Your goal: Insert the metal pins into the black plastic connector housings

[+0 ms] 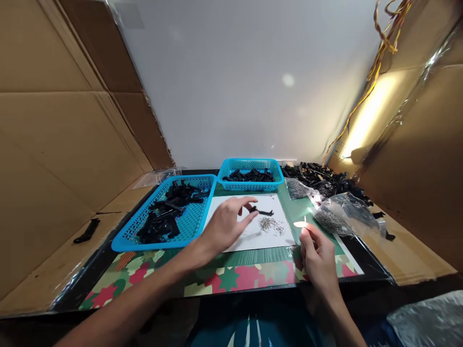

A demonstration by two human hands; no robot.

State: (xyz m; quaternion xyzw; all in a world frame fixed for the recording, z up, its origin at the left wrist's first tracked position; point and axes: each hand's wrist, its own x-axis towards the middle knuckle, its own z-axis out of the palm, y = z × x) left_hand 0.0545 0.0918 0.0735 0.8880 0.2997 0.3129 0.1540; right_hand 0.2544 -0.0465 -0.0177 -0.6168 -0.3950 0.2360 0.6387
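The left hand [224, 224] has its thumb and forefinger parted, with one end of a slim black part [265, 212] in the gap between them; whether any finger grips it, I cannot tell. The rest of that part reaches out to the right of these fingertips, over a white sheet [240, 245]; a scatter of tiny metal pieces [266, 223] lies on the sheet, just nearer the person than the part. The right hand [320, 255] is closed — thumb against fingers — on a small pale piece [305, 220] that stands up from the fingertips, too bright to make out fully. Beyond the right hand lie a clear bag [336, 217] and, farther off, a heap of black parts [321, 178]; left of the left hand sits a blue basket [144, 246] with more black parts in it; beyond that hand's fingertips stands a second basket [249, 186], likewise blue and holding black parts.
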